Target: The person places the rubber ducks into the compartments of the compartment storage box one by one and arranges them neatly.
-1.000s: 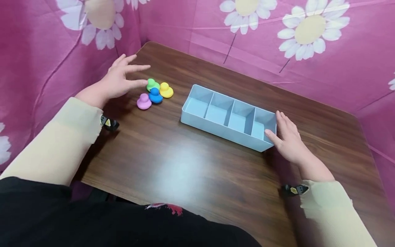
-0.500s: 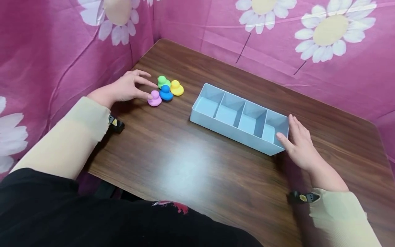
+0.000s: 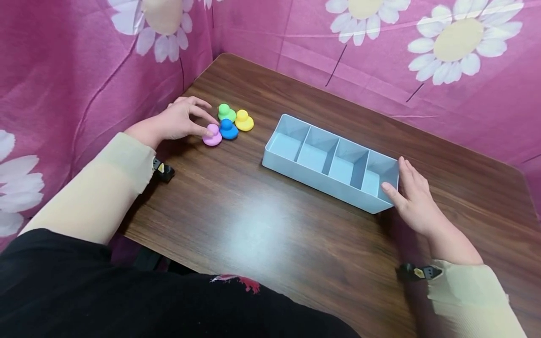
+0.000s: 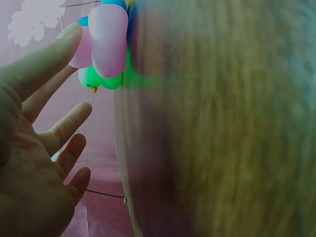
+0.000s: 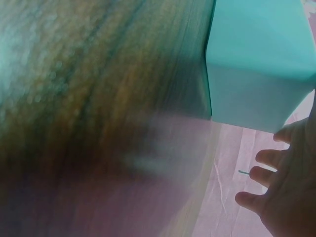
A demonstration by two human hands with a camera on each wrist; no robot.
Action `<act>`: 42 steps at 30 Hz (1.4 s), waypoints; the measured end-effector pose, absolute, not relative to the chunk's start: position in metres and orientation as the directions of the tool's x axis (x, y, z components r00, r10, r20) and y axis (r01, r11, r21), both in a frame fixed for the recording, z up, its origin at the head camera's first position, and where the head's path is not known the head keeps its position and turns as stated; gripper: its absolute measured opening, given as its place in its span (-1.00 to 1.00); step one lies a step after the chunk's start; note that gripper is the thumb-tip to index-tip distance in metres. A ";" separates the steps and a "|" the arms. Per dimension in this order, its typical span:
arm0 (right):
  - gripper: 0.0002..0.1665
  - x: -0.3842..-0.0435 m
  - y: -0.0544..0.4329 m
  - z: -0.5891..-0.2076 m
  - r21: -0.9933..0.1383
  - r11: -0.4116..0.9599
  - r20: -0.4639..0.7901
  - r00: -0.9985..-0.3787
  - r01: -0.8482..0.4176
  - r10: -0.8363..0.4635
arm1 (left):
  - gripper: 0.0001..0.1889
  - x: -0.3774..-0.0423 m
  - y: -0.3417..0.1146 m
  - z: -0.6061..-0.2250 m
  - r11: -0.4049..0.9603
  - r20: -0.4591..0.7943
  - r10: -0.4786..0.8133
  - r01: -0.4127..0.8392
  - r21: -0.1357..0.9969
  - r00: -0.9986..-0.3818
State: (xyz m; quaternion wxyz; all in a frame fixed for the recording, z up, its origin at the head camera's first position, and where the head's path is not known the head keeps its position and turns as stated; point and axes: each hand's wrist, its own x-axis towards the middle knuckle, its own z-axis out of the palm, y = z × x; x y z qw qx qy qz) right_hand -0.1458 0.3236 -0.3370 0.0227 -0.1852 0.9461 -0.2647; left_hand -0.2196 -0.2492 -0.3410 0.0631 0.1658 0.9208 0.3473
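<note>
My left hand (image 3: 181, 118) pinches the head of a pink-purple toy duck (image 3: 212, 137) between thumb and forefinger; the duck's base appears to be on the table. In the left wrist view the thumb lies against that pink duck (image 4: 108, 42), while the other fingers are spread. Right beside it sit a blue duck (image 3: 228, 130), a green duck (image 3: 227, 113) and a yellow duck (image 3: 244, 122). My right hand (image 3: 416, 204) rests at the right end of a light blue divided box (image 3: 317, 180), thumb over the rim, fingers along the outside. Its fingers look relaxed in the right wrist view.
The box stands on a brown wood-grain table (image 3: 203, 202), its compartments in a row. Pink flowered cloth (image 3: 262, 28) hangs behind the table and at its left. Both wrists carry a small black device.
My left hand has come down from above the green duck to the pink-purple one, and its thumb and forefinger have closed on that duck's head. My right hand stays at the box.
</note>
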 end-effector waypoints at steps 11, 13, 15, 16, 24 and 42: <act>-0.11 -0.145 0.329 -0.333 -0.518 0.792 0.042 -0.935 -0.321 -0.352 | -0.67 -0.215 -0.244 -0.317 0.683 0.060 0.348 0.297 0.668 -0.936; -0.10 -0.145 0.330 -0.333 -0.520 0.792 0.042 -0.935 -0.321 -0.351 | -0.66 -0.215 -0.239 -0.310 0.675 0.071 0.349 0.303 0.672 -0.935; -0.10 -0.146 0.330 -0.334 -0.522 0.790 0.041 -0.935 -0.322 -0.353 | -0.65 -0.215 -0.233 -0.303 0.662 0.071 0.349 0.300 0.686 -0.934; -0.10 -0.146 0.331 -0.334 -0.522 0.790 0.042 -0.934 -0.322 -0.354 | -0.64 -0.215 -0.230 -0.299 0.662 0.071 0.355 0.304 0.686 -0.932; -0.10 -0.147 0.333 -0.335 -0.524 0.790 0.023 -0.932 -0.319 -0.362 | -0.64 -0.224 -0.198 -0.280 0.659 0.096 0.418 0.374 0.653 -0.904; -0.04 -0.150 0.329 -0.335 -0.511 0.804 -0.028 -0.928 -0.305 -0.370 | -0.66 -0.245 -0.122 -0.287 0.579 0.147 0.496 0.452 0.679 -0.856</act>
